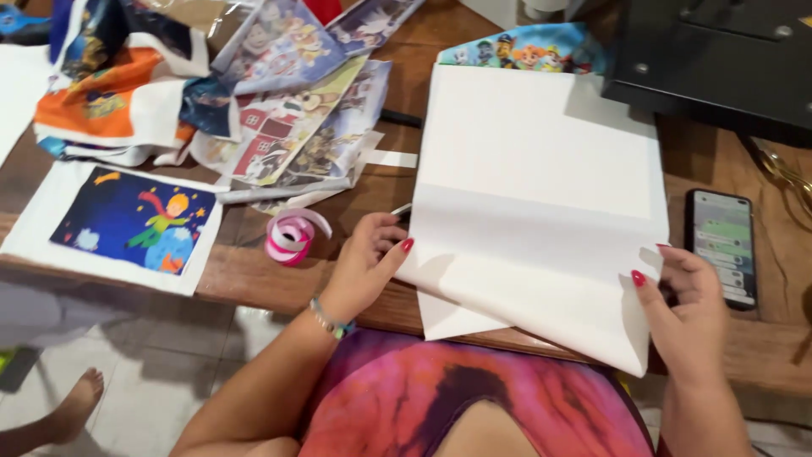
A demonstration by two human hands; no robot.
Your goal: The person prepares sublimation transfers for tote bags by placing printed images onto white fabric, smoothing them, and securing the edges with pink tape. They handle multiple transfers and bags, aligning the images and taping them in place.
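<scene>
1. A large white fabric sheet [541, 195] was laid on the wooden desk [254, 275], with its near edge hanging over the front of the desk.
2. The left edge of the sheet was pinched by the left hand [368, 258], with the thumb on top and the fingers curled under the fabric.
3. The right edge of the sheet, near its lower corner, was gripped by the right hand [689, 296], the fingers closed around the fabric.
4. A fold line was seen across the middle of the sheet, from one hand towards the other.
5. A pink and white ribbon roll [292, 235] was placed on the desk just beside the left hand.
6. A smartphone [721, 245] with a lit screen was lying on the desk near the right hand, just beyond the right edge of the sheet.
7. A white cloth with a blue cartoon print [127, 224] was spread at the left side of the desk, well apart from the sheet.
8. A pile of printed fabric pieces [279, 93] was heaped behind it, at the far left.
9. A black machine [719, 59] was standing at the far right corner.
</scene>
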